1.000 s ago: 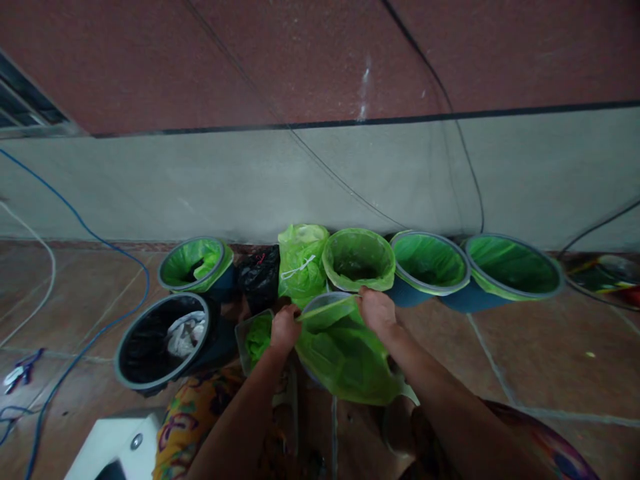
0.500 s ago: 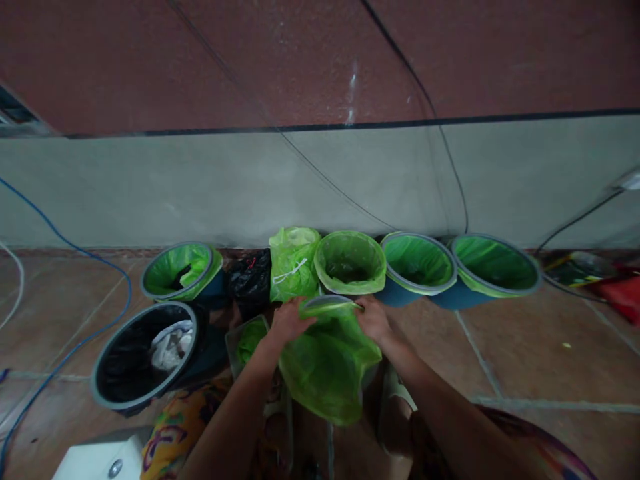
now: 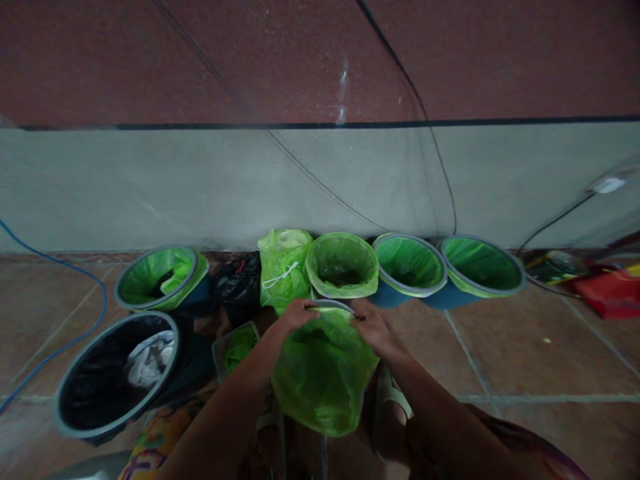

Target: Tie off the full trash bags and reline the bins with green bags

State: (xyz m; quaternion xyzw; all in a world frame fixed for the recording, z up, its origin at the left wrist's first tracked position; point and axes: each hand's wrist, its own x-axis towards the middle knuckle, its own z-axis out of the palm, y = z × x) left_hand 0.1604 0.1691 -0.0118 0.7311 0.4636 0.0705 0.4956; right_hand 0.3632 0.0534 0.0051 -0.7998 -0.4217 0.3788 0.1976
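Observation:
A green bin bag hangs open in front of me, lining a bin that it mostly hides. Part of a grey rim ring shows at the bag's far edge. My left hand is closed on the bag and the ring's left end. On the ring's right side, my right hand grips the bag's edge, with the thumb over it. Just behind stands another bin with a pale green liner. A small clear tub holding crumpled green bags sits left of my left forearm.
Two lined blue bins stand along the wall at right. To the left are a tied green bag, a black bag, another green-lined bin and a black-lined bin. A blue hose crosses the floor; a red object lies far right.
Both hands keep hold of the bag's far edge, and more of its opening faces me. The view has shifted slightly, so the surrounding bins appear farther left.

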